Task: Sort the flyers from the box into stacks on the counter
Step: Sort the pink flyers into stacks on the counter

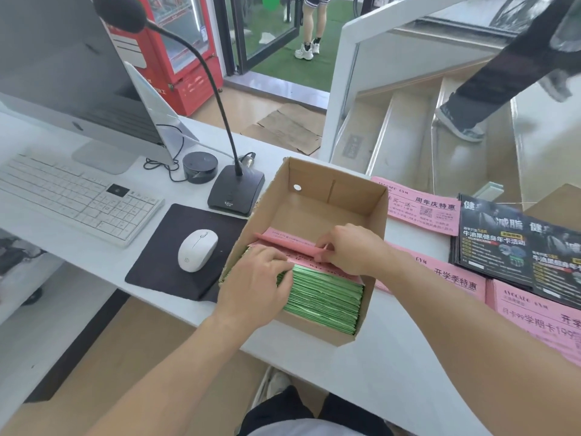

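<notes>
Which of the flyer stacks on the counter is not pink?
The dark flyer stack, black with white and yellow print, lying right of the box. The other stacks beside it on the counter are pink.

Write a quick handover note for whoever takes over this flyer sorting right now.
Left hand: fingers curled into the green flyers standing in the box.
Right hand: grip pinching pink flyers at their top edge inside the box.
Done: pink stacks and a black stack lie on the counter right of the box.
Left: pull out the pink ones, then the green; no green stack is out yet.
</notes>
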A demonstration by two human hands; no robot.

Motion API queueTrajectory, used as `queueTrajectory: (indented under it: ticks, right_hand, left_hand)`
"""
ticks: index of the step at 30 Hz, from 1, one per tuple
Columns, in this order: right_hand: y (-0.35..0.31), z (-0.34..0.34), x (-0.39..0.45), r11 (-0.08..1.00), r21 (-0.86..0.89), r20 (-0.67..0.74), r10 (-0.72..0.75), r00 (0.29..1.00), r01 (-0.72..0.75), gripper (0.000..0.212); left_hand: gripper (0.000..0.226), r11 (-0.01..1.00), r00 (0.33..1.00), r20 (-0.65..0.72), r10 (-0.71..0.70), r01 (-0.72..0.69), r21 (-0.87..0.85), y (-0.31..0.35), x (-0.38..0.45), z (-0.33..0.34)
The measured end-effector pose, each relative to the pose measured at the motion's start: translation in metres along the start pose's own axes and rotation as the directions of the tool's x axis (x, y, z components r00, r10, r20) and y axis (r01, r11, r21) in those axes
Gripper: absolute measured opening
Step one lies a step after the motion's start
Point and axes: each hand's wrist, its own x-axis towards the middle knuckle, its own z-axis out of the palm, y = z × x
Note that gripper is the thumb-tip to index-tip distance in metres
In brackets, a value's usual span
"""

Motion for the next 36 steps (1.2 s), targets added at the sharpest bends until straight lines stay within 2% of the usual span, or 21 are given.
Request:
queueTrajectory:
  ticks: [7, 16, 23, 26, 27, 29, 32, 34, 36]
  right_hand:
    - [0.003, -0.004, -0.002, 0.995, 0.071, 0.092, -0.08, 0.993, 0.073, 0.033]
    - [-0.007, -0.015, -0.008, 0.996, 0.006, 0.169, -0.086, 0.982, 0.086, 0.033]
    - [-0.018, -0.006, -0.015, 0.997, -0.069, 0.017, -0.039, 0.999, 0.04, 0.037]
    - [-0.02, -0.005, -0.024, 0.997, -0.081, -0.136, -0.014, 0.991, 0.003, 0.027]
    - [-0.02, -0.008, -0.028, 0.999, -0.025, -0.198, 0.016, 0.98, -0.021, 0.025]
    - [-0.019, -0.019, -0.043, 0.974, 0.219, -0.308, 0.12, 0.944, -0.052, 0.03]
    - [-0.018, -0.041, -0.076, 0.772, 0.635, -0.364, 0.299, 0.882, 0.0, 0.027]
    - [-0.013, -0.047, -0.101, 0.599, 0.799, -0.344, 0.382, 0.858, 0.053, 0.022]
    - [-0.004, -0.046, -0.124, 0.419, 0.902, -0.297, 0.433, 0.851, 0.102, 0.022]
  left_hand:
    - [0.015, 0.999, 1.0, 0.0, -0.03, 0.03, 0.016, 0.001, 0.001, 0.0]
    - [0.017, 0.999, 0.999, 0.019, -0.029, 0.029, 0.014, 0.001, 0.001, 0.0]
    - [0.015, 0.999, 0.999, 0.029, -0.028, 0.028, 0.019, -0.001, 0.002, 0.0]
    - [0.023, 0.999, 0.998, 0.045, -0.051, 0.051, 0.001, 0.0, 0.004, -0.005]
    - [0.036, 0.997, 0.996, 0.065, -0.067, 0.068, -0.018, 0.004, 0.006, -0.008]
    - [0.071, 0.988, 0.987, 0.125, -0.104, 0.117, -0.101, 0.019, 0.009, -0.017]
    - [0.107, 0.974, 0.979, 0.203, -0.029, 0.074, -0.215, 0.061, 0.012, -0.02]
    - [0.108, 0.979, 0.987, 0.151, 0.052, -0.021, -0.201, 0.09, 0.013, -0.012]
    - [0.093, 0.98, 0.995, 0.016, 0.094, -0.09, -0.177, 0.112, 0.017, -0.005]
